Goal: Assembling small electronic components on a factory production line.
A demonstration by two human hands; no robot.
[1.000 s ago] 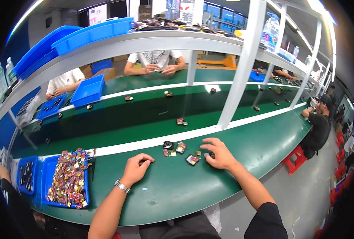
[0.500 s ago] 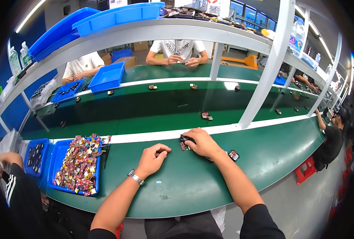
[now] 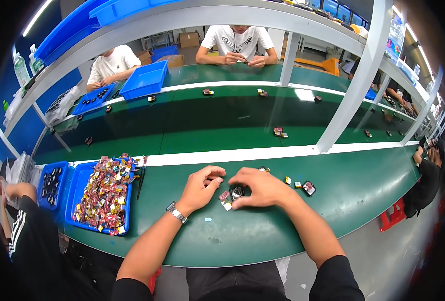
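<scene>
My right hand [image 3: 259,187] curves over a small black square case [image 3: 237,192] that looks like a smartwatch body, its thumb and fingers on either side. Touching or close beside the case lie a small red circuit board [image 3: 224,195] and a pale battery piece [image 3: 227,204]. To the left of these, my left hand [image 3: 202,188] hovers or rests with loosely curled fingers, a gap between thumb and forefinger. I see nothing in it. Beyond my right wrist sit another black case with electronics [image 3: 309,188] and a small yellow-white piece [image 3: 288,180].
A blue tray [image 3: 72,204] heaped with red boards and batteries stands left, beside dark tweezers [image 3: 141,181]. Further left is a smaller blue tray [image 3: 59,200] of black parts. A green conveyor [image 3: 207,118] carrying parts runs beyond a white rail. A white post [image 3: 350,85] rises right.
My right hand has drawn the black case toward me, turning it so its inside shows. Small pieces behind the hand are now uncovered. My left thumb and forefinger are slightly further apart. The whole view has shifted.
</scene>
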